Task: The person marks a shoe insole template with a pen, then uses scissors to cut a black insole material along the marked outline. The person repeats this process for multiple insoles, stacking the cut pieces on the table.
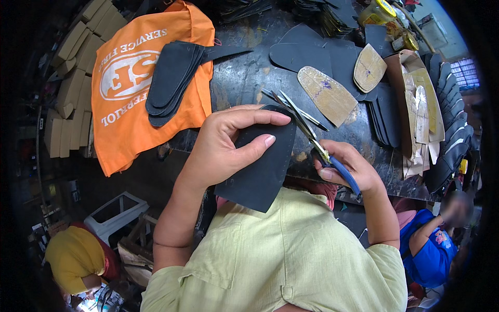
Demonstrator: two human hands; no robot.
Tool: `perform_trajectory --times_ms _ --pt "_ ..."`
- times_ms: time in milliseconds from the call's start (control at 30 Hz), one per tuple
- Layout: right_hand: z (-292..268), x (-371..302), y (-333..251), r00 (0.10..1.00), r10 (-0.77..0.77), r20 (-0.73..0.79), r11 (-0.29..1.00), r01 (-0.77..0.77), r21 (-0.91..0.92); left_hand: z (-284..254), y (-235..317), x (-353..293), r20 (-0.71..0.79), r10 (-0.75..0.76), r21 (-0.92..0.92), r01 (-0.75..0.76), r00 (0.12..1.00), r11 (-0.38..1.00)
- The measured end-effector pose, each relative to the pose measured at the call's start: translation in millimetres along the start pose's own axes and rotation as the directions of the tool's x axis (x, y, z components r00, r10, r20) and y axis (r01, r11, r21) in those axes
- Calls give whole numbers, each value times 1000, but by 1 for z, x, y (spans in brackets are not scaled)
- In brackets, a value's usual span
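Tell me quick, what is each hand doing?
Left hand: fingers closed on the black sheet.
Right hand: closed on the blue-handled scissors.

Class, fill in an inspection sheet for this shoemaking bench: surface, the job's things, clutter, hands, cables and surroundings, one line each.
Surface: dark, stained workbench, scuffed and crowded.
Job's things: black insole-shaped sheet held up; blue-handled scissors at its upper edge.
Clutter: orange cloth bag with a stack of black soles on it; two tan insoles; paper patterns; a yellow-lidded jar.
Hands: left hand pinches the sheet; right hand grips the scissors.
Cables: nothing seen.
Surroundings: stacked cardboard boxes on the left; a person in blue at lower right, a person in yellow at lower left.
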State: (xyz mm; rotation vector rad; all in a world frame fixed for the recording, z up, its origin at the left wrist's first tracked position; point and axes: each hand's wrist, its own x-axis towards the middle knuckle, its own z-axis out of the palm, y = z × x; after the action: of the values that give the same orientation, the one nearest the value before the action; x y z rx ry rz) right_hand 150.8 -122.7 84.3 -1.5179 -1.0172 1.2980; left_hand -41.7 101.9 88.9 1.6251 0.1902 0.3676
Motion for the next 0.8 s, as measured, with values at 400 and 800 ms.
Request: perform_trajectory --times_ms 400,800 --pt "1 5 0 999 -54 -6 985 52 -162 2 0 -1 10 9 5 -9 1000 1000" --pt "-1 3 -1 998 -30 -53 973 17 -229 2 4 -2 24 -68 -8 68 997 998"
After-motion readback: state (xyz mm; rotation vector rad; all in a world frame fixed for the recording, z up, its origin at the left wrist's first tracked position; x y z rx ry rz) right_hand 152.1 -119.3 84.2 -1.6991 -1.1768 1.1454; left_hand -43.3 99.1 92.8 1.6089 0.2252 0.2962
